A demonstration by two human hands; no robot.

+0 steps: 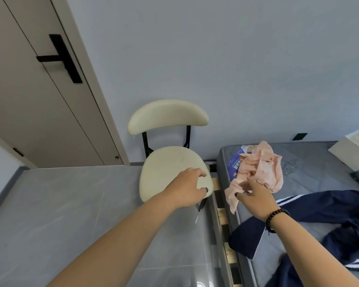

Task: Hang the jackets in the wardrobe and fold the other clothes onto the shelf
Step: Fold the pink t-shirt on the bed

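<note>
A crumpled pink garment (261, 166) lies on the grey mattress (311, 162), partly over a blue printed label. A navy jacket with white stripes (336, 216) is spread out nearer to me on the mattress. My right hand (255, 196), with a bead bracelet on the wrist, reaches over the mattress edge; its fingers are relaxed and touch the lower left edge of the pink garment. My left hand (188, 188) is above the front right edge of the cream chair seat (164, 168), fingers loosely curled, holding nothing.
The cream chair stands against the wall between a door with a black handle (60, 59) and the bed. Wooden bed slats (221, 214) show along the mattress's left side. A white box (352, 148) sits at the mattress's far right. Grey floor (71, 204) lies to the left.
</note>
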